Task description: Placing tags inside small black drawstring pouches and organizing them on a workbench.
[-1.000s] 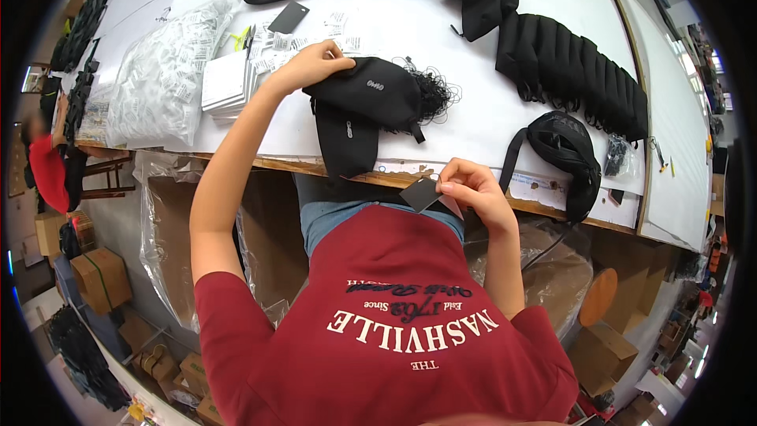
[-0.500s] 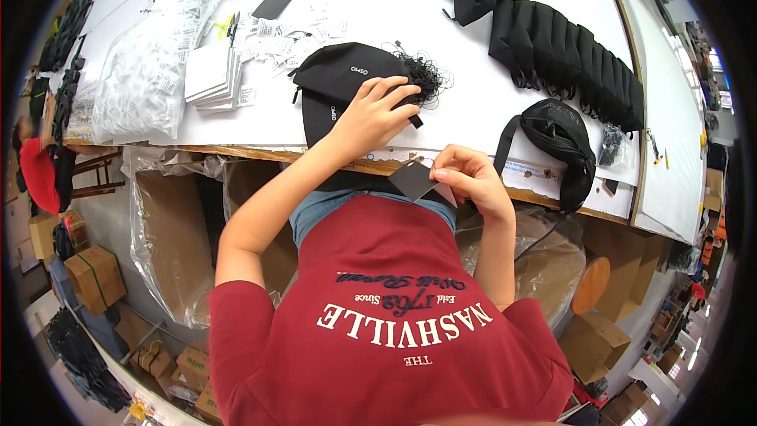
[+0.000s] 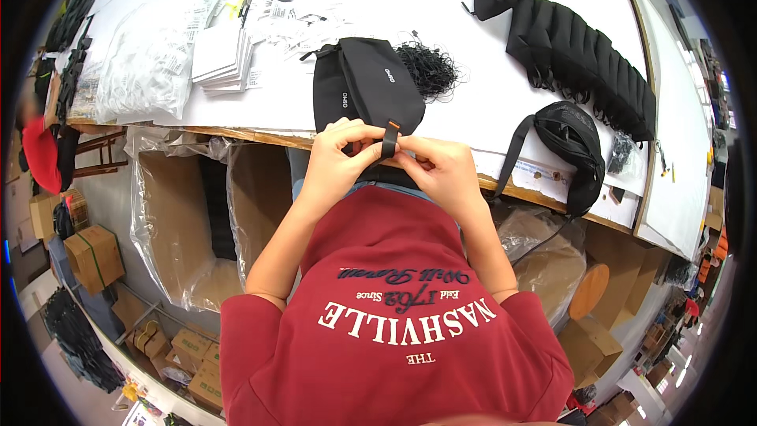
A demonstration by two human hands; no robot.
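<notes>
A black pouch bag lies turned on the table's near edge, partly over a second black bag. From its near end comes a short black strap loop with an orange mark. My left hand is closed, pinching this loop between thumb and fingers. Beside it, my right hand is closed in a pinch, its fingertips against the loop's right side. What the right fingertips hold is hidden. A tangle of thin black strings sits just beyond the pouch.
At the left lie a clear plastic bag of white labels, a stack of white cards and loose labels. A row of black pouches runs along the right. A black mesh bag overhangs the edge. Lined cartons stand below.
My left hand has moved from the strings to the pouch's near end, and the pouch has turned. My right hand has moved up and left beside it. The dark card it held is out of sight.
</notes>
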